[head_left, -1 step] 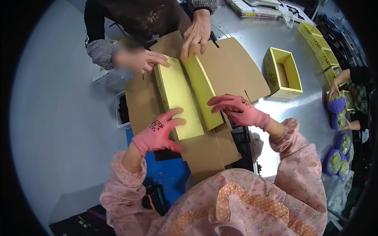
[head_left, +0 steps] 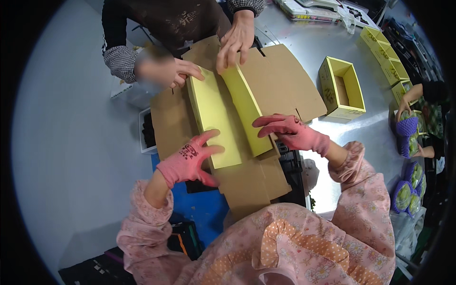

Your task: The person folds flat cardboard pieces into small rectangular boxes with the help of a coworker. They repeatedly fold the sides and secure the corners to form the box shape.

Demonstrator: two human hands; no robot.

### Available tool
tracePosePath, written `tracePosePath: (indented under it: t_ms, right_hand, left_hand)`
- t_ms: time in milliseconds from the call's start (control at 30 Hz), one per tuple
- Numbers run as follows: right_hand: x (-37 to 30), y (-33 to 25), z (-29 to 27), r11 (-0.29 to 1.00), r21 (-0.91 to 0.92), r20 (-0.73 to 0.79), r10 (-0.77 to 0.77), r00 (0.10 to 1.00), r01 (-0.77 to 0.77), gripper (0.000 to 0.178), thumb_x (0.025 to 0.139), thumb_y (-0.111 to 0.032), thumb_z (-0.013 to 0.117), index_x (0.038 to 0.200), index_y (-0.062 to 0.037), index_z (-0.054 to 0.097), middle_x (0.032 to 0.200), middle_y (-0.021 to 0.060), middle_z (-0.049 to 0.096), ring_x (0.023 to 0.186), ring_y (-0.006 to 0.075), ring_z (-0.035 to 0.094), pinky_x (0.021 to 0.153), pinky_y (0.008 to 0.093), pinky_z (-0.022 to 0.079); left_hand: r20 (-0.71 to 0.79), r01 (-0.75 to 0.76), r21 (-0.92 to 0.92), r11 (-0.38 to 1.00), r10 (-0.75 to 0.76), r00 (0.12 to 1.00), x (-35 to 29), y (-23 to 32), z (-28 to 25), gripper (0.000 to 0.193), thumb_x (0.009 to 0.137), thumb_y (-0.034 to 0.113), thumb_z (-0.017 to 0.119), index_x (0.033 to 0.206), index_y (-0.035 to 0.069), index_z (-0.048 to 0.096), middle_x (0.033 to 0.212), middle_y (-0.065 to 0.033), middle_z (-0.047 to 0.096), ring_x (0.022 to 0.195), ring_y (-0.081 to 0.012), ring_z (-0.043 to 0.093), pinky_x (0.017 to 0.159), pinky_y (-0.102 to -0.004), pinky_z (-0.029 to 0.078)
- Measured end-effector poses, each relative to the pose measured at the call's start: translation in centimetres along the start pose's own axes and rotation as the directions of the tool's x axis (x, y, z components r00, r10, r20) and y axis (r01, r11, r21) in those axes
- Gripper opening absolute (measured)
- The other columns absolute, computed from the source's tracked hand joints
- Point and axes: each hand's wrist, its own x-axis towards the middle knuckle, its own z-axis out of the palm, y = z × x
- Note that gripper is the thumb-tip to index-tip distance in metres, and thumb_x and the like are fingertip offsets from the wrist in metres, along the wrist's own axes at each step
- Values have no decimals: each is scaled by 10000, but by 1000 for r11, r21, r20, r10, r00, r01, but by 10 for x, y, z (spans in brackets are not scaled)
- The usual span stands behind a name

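In front of me lie two long yellow cardboard panels, a left panel [head_left: 220, 126] and a right panel [head_left: 245, 111], with a gap narrowing away from me. They rest on an unfolded brown cardboard carton [head_left: 280, 76]. My left hand [head_left: 191, 157], in a pink glove, is spread at the near left corner of the left panel, fingertips over its edge. At the near end of the right panel, my right hand [head_left: 293, 131], also pink-gloved, has its fingers stretched across the panel's edge. Across from me, a co-worker's left hand [head_left: 236, 42] and right hand [head_left: 183, 72] touch the panels' far ends.
An upright open yellow box [head_left: 341, 88] stands on the metal table [head_left: 304, 40] to the right. Beyond it are a row of yellow boxes [head_left: 387, 57] and fruit in purple foam nets [head_left: 404, 194]. Another person's hands handle netted fruit. Blue surface [head_left: 197, 209] shows below my left hand.
The gap between the yellow panels has widened, the right one leaning farther outward. My right hand has shifted slightly right, and my left hand slightly left.
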Motion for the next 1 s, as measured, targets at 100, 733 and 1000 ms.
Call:
tracePosePath:
  t_ms: [100, 733, 1000]
  right_hand:
    - [0, -4, -2, 982, -167, 111, -66, 992, 84, 357, 716, -5, 580, 1062, -81, 620, 1343, 92, 512, 1080, 319, 541, 934, 410, 448]
    - [67, 2, 51, 826, -546, -134, -251, 959, 140, 257, 721, -328, 732, 766, -135, 568, 819, 22, 516, 700, 239, 515, 599, 376, 453]
    - [52, -15, 53, 999, -32, -262, 13, 965, -22, 423, 833, -209, 671, 1222, -79, 570, 1112, 137, 581, 962, 336, 583, 797, 398, 506]
  left_hand:
    - [156, 3, 68, 998, -13, 988, 1, -4, -5, 862, 552, 339, 898, 1298, 91, 545, 1440, -227, 343, 1216, -406, 442, 1028, -433, 417]
    - [-662, 369, 218, 904, -141, 736, 14, 0, 48, 340, 719, 198, 794, 987, 52, 644, 748, -89, 519, 676, -303, 531, 621, -426, 442]
    - [-707, 475, 370, 798, -90, 702, 27, -3, 59, 513, 715, 523, 721, 1016, 116, 639, 820, -38, 622, 705, -247, 601, 651, -366, 497]
